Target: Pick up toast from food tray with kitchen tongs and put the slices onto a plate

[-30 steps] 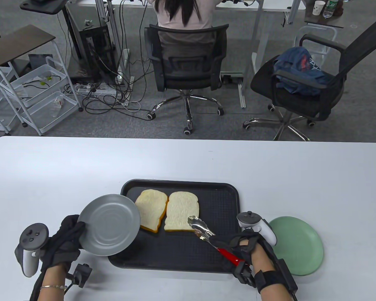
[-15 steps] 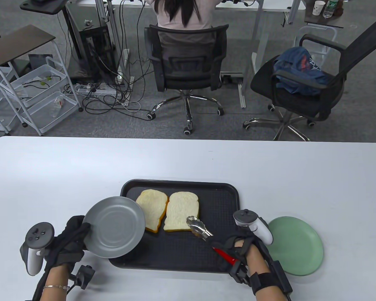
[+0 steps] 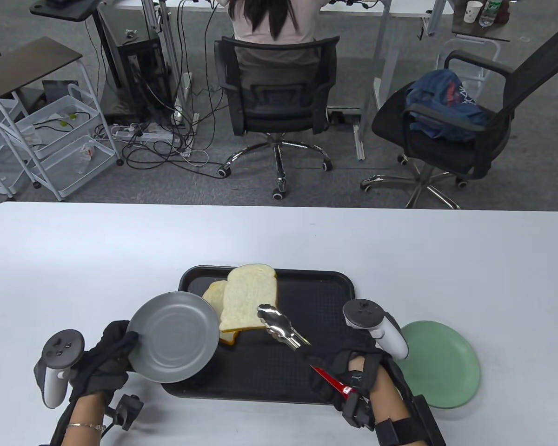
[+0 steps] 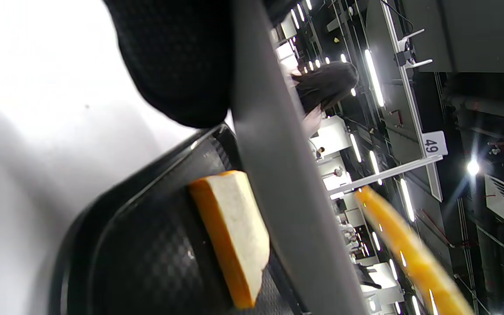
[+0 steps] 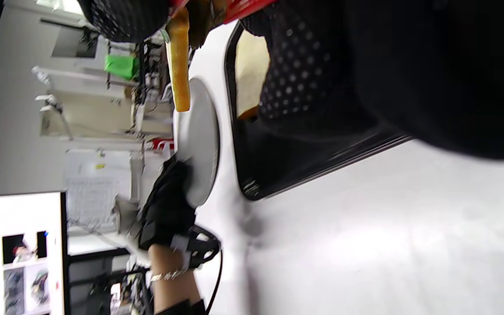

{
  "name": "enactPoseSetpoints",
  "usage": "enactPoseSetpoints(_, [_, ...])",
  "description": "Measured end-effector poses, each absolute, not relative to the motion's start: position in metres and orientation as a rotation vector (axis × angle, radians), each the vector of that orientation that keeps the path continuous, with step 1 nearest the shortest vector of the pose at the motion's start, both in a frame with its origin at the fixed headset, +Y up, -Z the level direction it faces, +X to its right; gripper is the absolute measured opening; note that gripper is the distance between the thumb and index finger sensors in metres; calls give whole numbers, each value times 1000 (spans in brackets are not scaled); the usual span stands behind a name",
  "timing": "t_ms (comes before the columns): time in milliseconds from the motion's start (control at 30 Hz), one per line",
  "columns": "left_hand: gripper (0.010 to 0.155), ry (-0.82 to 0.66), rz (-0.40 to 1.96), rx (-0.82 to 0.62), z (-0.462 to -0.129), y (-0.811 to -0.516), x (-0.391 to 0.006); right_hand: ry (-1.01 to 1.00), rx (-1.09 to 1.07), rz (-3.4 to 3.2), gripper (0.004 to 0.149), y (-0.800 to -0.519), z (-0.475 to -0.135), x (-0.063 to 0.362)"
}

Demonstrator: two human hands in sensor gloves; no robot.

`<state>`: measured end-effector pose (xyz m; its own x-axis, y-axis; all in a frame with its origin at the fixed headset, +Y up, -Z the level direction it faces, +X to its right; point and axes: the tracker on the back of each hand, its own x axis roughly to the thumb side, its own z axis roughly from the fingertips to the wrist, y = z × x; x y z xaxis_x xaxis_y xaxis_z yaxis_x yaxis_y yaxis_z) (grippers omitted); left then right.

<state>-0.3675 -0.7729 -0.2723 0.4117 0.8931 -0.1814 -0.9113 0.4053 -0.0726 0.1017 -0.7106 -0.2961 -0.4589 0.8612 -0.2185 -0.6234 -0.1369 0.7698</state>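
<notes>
My left hand [image 3: 114, 355] grips the rim of a grey plate [image 3: 174, 337], held tilted over the left end of the black food tray [image 3: 316, 297]. My right hand [image 3: 342, 369] grips the red-handled kitchen tongs [image 3: 283, 327]. Their metal tips pinch one toast slice [image 3: 251, 297], lifted off the tray beside the plate. The other slice [image 3: 214, 295] lies on the tray, partly hidden by the plate and the lifted slice. The left wrist view has the plate [image 4: 278, 175] edge-on, the lying slice [image 4: 234, 236] and the lifted slice's blurred crust [image 4: 409, 249].
A pale green plate [image 3: 439, 364] sits on the white table [image 3: 74, 260] right of the tray, beside my right wrist. Beyond the table's far edge are office chairs [image 3: 279, 107], a seated person [image 3: 272, 28], a wire cart [image 3: 51, 139] and floor cables.
The tongs closed on the right slice, lifted it off the tray and carried it left toward the grey plate. My left hand brought the plate slightly to the right.
</notes>
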Motion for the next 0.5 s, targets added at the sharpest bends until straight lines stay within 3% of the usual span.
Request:
enactPoseSetpoints(133, [53, 108, 1150, -178, -272, -774, -363, 1086, 444, 1772, 76, -703, -290, 66])
enactPoseSetpoints(300, [53, 98, 1168, -177, -271, -774, -362, 1180, 500, 1772, 76, -713, -287, 27])
enactPoseSetpoints(500, [53, 86, 1199, -184, -270, -774, -359, 1238, 481, 1792, 76, -726, -287, 8])
